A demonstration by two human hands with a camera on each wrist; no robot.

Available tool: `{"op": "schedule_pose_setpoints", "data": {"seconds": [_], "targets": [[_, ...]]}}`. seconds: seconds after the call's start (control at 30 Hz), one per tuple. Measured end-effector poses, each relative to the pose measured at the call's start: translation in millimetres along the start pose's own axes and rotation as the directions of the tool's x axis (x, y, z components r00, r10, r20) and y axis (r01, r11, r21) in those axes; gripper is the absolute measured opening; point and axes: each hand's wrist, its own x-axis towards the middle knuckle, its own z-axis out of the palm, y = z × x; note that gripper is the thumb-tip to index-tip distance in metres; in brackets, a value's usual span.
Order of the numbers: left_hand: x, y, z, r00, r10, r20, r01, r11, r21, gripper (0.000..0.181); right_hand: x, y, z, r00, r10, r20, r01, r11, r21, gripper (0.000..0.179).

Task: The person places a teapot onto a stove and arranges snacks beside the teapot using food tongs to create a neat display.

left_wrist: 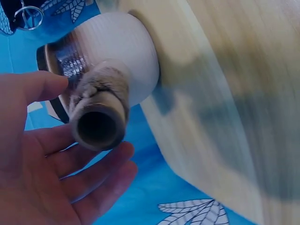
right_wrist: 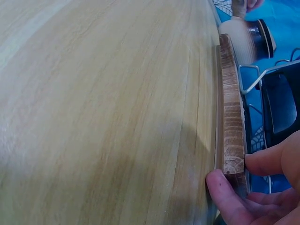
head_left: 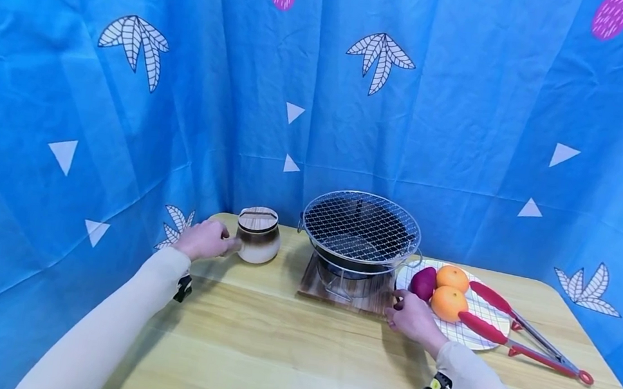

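Note:
At the left stands a white-and-brown side-handled pot (head_left: 259,248) with a wooden lid. My left hand (head_left: 204,240) is at its hollow, cord-wrapped handle (left_wrist: 105,84); the thumb lies beside the handle and the loosely bent fingers extend under it. A round tabletop grill (head_left: 362,227) with a wire mesh stands in a metal frame on a dark wooden board (head_left: 315,279). With thumb and index finger my right hand (head_left: 415,317) pinches the board's near right corner, the thumb on the upper side. In the right wrist view the board's edge (right_wrist: 232,108) shows between those fingers.
A checked plate (head_left: 483,342) right of the grill bears two oranges (head_left: 448,303) and a dark purple round item (head_left: 423,282). Red-and-steel tongs (head_left: 539,336) lie across the plate onto the table (head_left: 269,351). A blue patterned curtain (head_left: 469,142) hangs behind and at the sides.

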Motion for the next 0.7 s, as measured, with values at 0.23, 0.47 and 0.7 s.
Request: {"op": "schedule_pose_setpoints", "data": {"seconds": [0.23,0.47,0.7], "targets": [[4.1,-11.1,4.9,0.999,0.004,0.052,-0.001,0.998,-0.055,0.054,1.0,2.2,1.1,1.0,-0.015,-0.004,0.015,1.0,0.023,0.049],[7.4,-14.0,2.0,0.991,0.039,0.129,-0.011,0.977,-0.211,0.05,0.8,1.6,-0.2,1.0,-0.02,-0.006,0.02,1.0,0.022,0.048],[11.7,-22.1,4.0,0.967,0.028,0.254,0.106,0.86,-0.499,0.041,1.2,3.0,1.7,1.0,-0.008,-0.006,0.008,0.999,0.033,0.05]]}}
